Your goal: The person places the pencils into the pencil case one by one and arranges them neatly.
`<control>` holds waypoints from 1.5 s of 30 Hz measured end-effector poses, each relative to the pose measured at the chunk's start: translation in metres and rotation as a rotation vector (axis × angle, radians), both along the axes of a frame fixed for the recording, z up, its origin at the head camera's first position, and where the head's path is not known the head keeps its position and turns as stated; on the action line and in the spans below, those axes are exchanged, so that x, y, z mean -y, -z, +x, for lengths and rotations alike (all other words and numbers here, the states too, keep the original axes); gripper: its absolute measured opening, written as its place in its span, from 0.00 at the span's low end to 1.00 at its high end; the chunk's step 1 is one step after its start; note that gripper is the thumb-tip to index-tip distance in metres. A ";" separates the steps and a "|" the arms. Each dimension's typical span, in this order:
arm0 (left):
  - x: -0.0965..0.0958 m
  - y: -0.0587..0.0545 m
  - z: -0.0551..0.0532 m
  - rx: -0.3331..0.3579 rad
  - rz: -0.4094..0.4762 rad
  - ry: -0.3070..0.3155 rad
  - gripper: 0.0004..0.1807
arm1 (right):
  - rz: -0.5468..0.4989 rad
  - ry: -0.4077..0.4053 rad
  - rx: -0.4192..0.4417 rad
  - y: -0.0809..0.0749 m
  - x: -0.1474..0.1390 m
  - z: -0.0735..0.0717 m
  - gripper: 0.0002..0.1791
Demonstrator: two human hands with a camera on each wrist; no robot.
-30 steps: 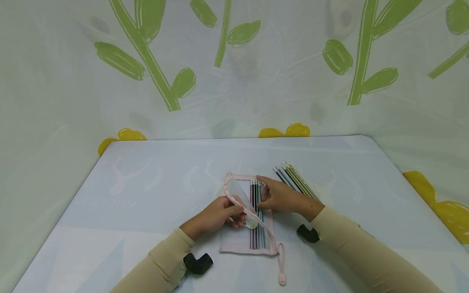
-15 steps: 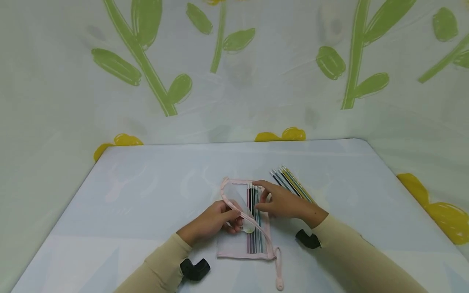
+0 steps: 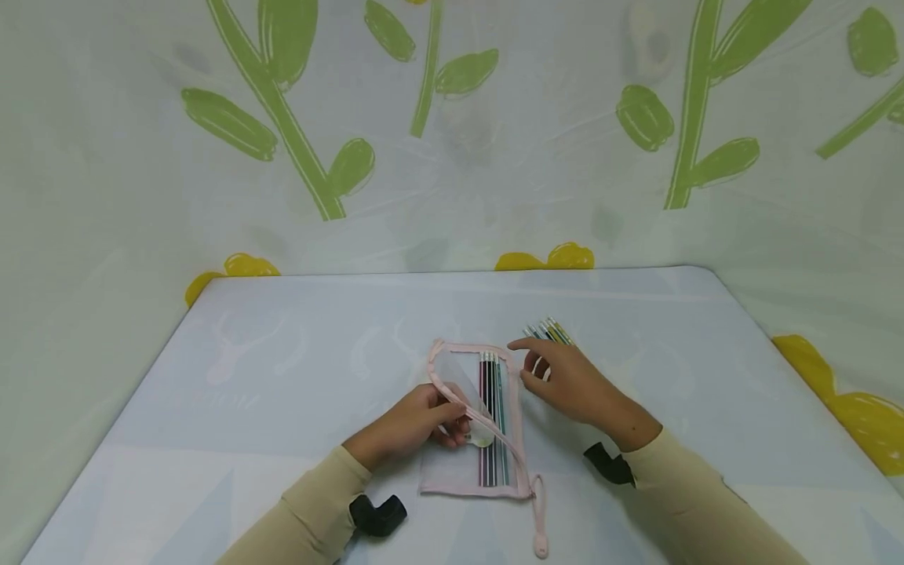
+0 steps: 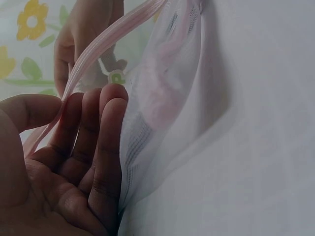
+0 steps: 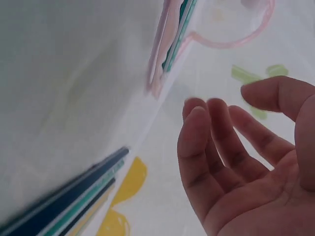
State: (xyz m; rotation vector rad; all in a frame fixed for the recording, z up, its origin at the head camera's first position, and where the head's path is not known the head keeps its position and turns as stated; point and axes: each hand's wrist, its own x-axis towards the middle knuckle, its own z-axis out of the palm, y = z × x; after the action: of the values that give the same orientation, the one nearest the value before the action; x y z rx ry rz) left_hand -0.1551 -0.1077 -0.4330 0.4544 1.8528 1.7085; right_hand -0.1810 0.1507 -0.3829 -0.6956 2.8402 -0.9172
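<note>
A see-through mesh pencil case (image 3: 452, 488) with pink edging lies on the table, its zipped side lifted. My left hand (image 3: 424, 416) pinches the pink zipper edge (image 4: 98, 46) between thumb and fingers. Inside the case several pencils (image 3: 489, 463) lie side by side, lengthwise. My right hand (image 3: 575, 384) is just right of the case, fingers loosely bent with nothing between them, as the right wrist view shows. Beyond it, a bundle of loose pencils (image 3: 554, 331) lies on the table, partly hidden by that hand; its ends (image 5: 93, 189) also show in the right wrist view.
The pink pull strap (image 3: 540, 518) hangs from the case's near right corner onto the table. A white table (image 3: 282, 329) with faint prints carries everything. Behind it stands a pale curtain (image 3: 537, 157) with green leaves and yellow flowers.
My right hand has left the pencils inside the case and moved right, over toward the loose bundle. The left hand has kept its pinch on the zipper edge.
</note>
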 end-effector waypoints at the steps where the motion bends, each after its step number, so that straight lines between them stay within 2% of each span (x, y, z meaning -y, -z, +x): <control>1: 0.000 0.000 0.000 -0.003 -0.002 0.002 0.14 | 0.005 0.011 -0.019 0.000 -0.001 0.000 0.23; 6: 0.002 -0.002 0.002 -0.016 -0.001 0.007 0.14 | -0.011 0.040 -0.085 0.002 -0.005 -0.002 0.23; 9: 0.002 -0.003 0.002 -0.017 0.001 0.005 0.14 | -0.024 0.041 -0.096 0.002 -0.008 -0.003 0.23; 21: 0.000 -0.001 0.002 -0.010 -0.012 -0.001 0.13 | 0.082 0.072 -0.057 0.006 -0.014 -0.007 0.31; 40: 0.001 0.000 0.001 -0.023 -0.008 0.016 0.14 | 0.029 0.089 0.023 0.015 -0.027 -0.018 0.32; 45: 0.000 0.000 -0.001 -0.020 -0.024 -0.002 0.13 | 0.028 0.103 0.023 0.013 -0.028 -0.020 0.31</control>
State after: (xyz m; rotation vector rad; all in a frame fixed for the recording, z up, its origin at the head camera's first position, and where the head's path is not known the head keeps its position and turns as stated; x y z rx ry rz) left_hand -0.1559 -0.1082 -0.4332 0.4617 1.8870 1.6870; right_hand -0.2013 0.1789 -0.3955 -0.5365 2.8864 -0.8917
